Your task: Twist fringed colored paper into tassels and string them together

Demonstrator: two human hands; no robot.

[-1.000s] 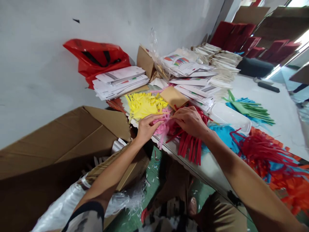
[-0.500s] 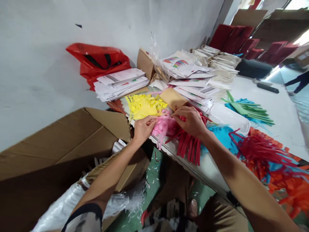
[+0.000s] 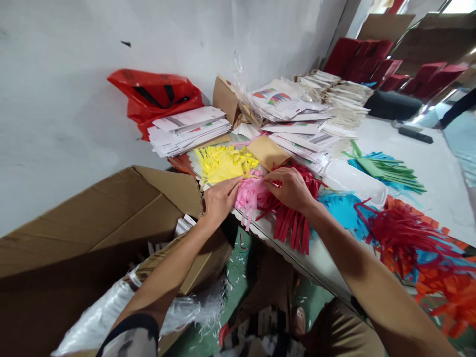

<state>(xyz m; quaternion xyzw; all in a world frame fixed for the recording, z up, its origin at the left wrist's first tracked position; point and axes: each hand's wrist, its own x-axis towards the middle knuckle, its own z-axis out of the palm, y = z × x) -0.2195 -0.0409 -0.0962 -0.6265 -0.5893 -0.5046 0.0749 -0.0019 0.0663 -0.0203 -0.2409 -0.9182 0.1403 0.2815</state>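
A pink fringed paper tassel (image 3: pixel 250 194) lies at the table's front edge, its cut strips hanging over the side. My left hand (image 3: pixel 222 197) pinches its left end between thumb and fingers. At the other end, my right hand (image 3: pixel 289 186) is closed with fingertips pressed together on the same pink paper. Just behind is a yellow fringed paper (image 3: pixel 223 163). Under and beside my right hand spreads a red fringed paper (image 3: pixel 292 225), its strips drooping over the edge. A small tan envelope (image 3: pixel 268 152) lies right behind both hands.
Stacks of printed white papers (image 3: pixel 189 130) and a red plastic bag (image 3: pixel 156 96) line the wall. A white tray (image 3: pixel 353 179), green fringes (image 3: pixel 396 173) and blue fringes (image 3: pixel 344 210) lie rightward. An open cardboard box (image 3: pixel 111 223) stands at left below the table.
My right hand has shifted slightly left and down, closer to the pink paper. My left hand's fingers reach a little further over it. The camera view has moved slightly.
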